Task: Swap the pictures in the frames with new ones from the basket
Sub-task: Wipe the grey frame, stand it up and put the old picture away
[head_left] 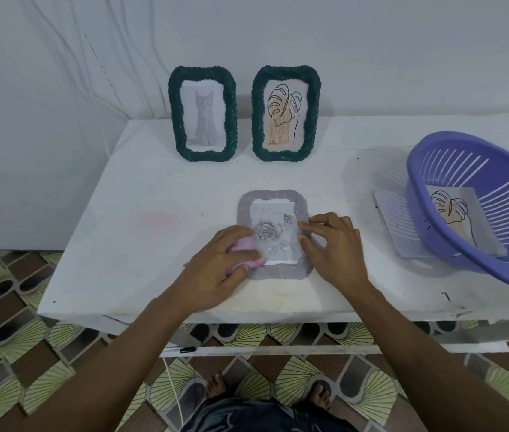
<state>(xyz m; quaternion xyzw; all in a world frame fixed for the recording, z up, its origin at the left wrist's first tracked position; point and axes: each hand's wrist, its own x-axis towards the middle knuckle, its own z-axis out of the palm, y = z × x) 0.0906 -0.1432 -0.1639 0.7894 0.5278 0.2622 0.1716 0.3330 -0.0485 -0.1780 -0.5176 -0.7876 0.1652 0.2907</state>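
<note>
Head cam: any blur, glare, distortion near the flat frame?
Head view: soft even light, no glare; the grey braided frame lying flat looks pale and hazy; left hand on the pink cloth slightly smeared; purple slotted plastic basket stretched at the right edge.

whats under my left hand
A pink cloth, held against the left side of the grey frame. The left hand covers most of the cloth and that frame edge, hiding anything else beneath.

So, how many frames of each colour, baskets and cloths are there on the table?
green frames: 2
grey frame: 1
basket: 1
cloth: 1
Total: 5
</note>
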